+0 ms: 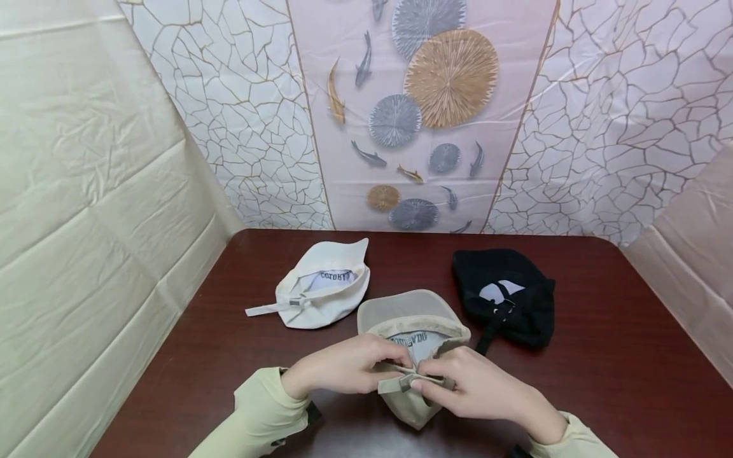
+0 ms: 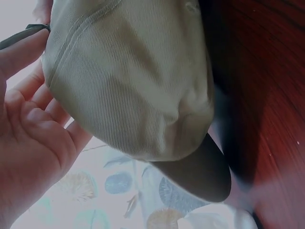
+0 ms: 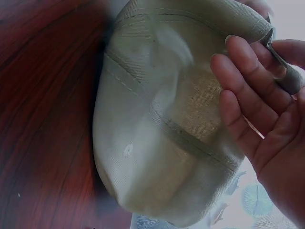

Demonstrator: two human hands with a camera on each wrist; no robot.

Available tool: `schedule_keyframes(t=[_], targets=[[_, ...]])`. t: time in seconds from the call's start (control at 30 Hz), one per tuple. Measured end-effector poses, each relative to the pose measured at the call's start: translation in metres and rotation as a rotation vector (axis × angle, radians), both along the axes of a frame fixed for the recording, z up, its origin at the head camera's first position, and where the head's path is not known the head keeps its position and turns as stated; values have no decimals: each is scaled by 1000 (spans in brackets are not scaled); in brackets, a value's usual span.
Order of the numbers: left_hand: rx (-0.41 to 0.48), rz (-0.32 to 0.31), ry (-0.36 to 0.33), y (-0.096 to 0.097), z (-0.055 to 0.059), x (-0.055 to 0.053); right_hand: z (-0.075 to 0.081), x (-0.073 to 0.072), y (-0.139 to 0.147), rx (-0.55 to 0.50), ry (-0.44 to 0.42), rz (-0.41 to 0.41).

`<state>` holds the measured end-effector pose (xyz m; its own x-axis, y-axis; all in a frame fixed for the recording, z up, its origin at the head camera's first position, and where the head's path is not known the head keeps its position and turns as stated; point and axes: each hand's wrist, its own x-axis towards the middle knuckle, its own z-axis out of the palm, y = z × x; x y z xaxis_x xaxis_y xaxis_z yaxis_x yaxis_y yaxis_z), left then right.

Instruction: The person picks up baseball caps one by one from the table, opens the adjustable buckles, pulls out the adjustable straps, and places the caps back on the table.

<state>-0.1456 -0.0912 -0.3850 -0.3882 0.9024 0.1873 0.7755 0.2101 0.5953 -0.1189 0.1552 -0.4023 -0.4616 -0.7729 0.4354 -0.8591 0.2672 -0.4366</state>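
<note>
A beige baseball cap lies upside down at the near middle of the table, brim pointing away, printed lining showing inside. My left hand grips the back edge of the cap near its adjustment strap. From the other side my right hand pinches the same strap with thumb and forefinger, close to the small buckle. In the left wrist view the crown hangs beside the left palm. The right wrist view shows the right hand's other fingers against the crown's outside.
A white cap lies upside down at the back left, its strap stuck out to the left. At the back right lies a black cap with its strap toward me. Dark red tabletop surrounds them; a patterned cloth hangs behind.
</note>
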Motion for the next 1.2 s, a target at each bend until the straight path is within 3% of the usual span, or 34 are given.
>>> schedule_keyframes(t=[0.37, 0.67, 1.2], targets=[[-50, -40, 54, -9, -1, 2, 0, 2, -1, 23, 1, 37], [-49, -25, 35, -14, -1, 1, 0, 1, 1, 26, 38, 15], [-32, -36, 47, -14, -5, 0, 1, -2, 7, 32, 23, 30]])
